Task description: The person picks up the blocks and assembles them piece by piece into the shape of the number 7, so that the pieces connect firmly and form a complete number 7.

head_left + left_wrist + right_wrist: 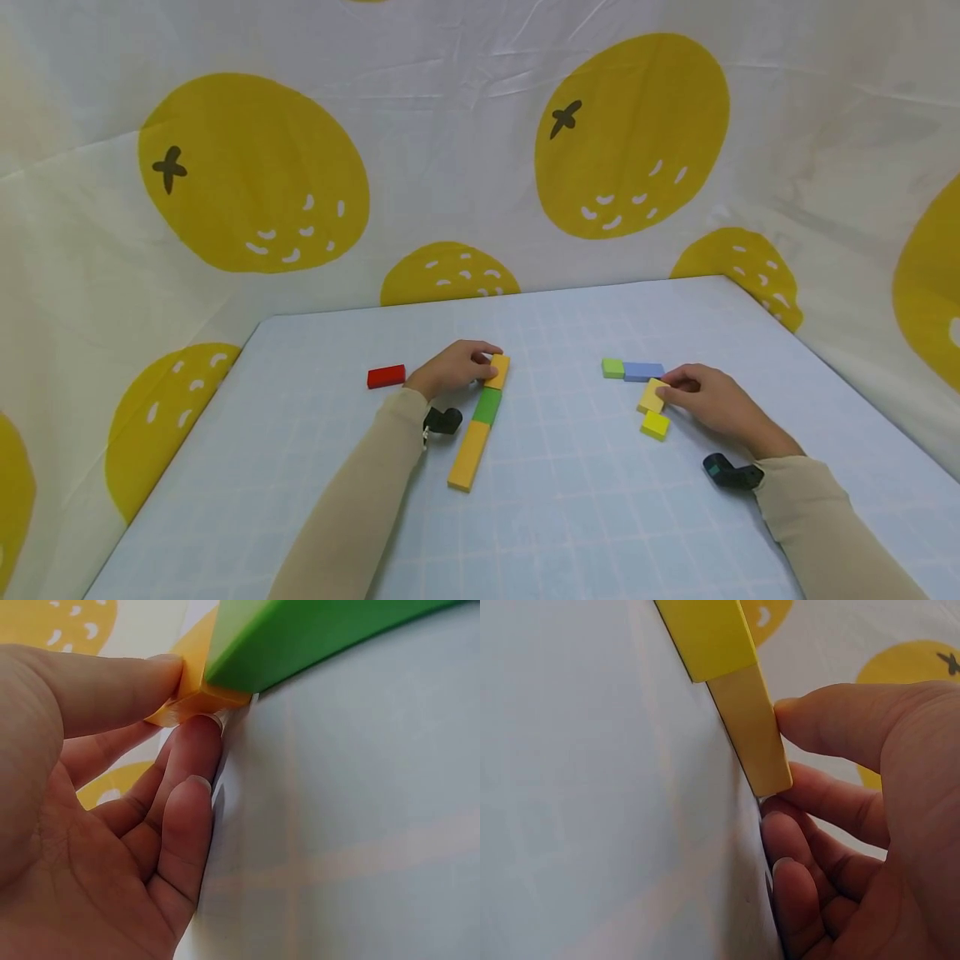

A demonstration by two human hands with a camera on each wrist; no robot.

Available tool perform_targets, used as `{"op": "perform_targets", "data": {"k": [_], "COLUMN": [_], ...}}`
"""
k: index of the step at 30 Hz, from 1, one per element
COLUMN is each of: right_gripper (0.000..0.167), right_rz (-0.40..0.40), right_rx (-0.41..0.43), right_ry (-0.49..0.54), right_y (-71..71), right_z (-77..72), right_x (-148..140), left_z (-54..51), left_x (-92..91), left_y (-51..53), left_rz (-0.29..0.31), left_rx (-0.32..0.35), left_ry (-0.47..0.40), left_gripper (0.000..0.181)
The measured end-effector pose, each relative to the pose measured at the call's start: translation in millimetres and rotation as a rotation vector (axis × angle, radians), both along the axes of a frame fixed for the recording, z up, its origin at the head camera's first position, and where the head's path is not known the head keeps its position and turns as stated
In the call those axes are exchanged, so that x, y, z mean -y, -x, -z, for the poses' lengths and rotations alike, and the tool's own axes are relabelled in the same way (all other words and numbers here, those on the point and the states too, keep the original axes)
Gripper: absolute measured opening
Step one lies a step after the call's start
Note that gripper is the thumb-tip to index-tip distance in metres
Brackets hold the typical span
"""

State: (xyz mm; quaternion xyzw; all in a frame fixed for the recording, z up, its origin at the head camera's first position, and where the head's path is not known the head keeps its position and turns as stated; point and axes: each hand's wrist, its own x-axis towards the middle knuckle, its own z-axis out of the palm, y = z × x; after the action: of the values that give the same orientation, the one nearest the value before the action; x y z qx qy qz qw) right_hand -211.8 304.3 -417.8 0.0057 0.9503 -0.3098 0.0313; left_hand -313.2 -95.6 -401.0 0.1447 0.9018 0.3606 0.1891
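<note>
Our left hand (459, 367) pinches the orange block (501, 371) against the green block (487, 407), our right hand (712, 404) the pale-yellow block (649, 398) touching the yellow block (655, 426), an aligning step likely calling for 2 gentle releases.

The left hand (452, 367) is partly hiding an orange block (501, 368); wrist-view edges are cropping the green block (300, 641) and yellow block (711, 637).

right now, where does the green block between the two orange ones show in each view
Head: below centre, the green block lies between the orange block the left hand pinches and the nearer orange block.
Left wrist: along the top, centre to right, cut off.
Right wrist: not in it.
Shared landmark: the backdrop with yellow prints, in all three.
</note>
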Motion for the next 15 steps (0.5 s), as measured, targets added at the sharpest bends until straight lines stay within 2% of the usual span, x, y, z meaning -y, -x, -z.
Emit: {"op": "perform_targets", "data": {"k": [15], "right_gripper": [0.059], "right_rz": [-0.003], "right_rx": [-0.005], "right_ry": [0.005], "right_y": [-1.7], "right_z": [-0.5], "right_x": [-0.4], "left_z": [0.1], "left_x": [1.4], "left_y": [-2.8], "left_rz": [0.011], "left_rx": [-0.017], "left_ry": [0.001], "left_gripper": [0.042]}}
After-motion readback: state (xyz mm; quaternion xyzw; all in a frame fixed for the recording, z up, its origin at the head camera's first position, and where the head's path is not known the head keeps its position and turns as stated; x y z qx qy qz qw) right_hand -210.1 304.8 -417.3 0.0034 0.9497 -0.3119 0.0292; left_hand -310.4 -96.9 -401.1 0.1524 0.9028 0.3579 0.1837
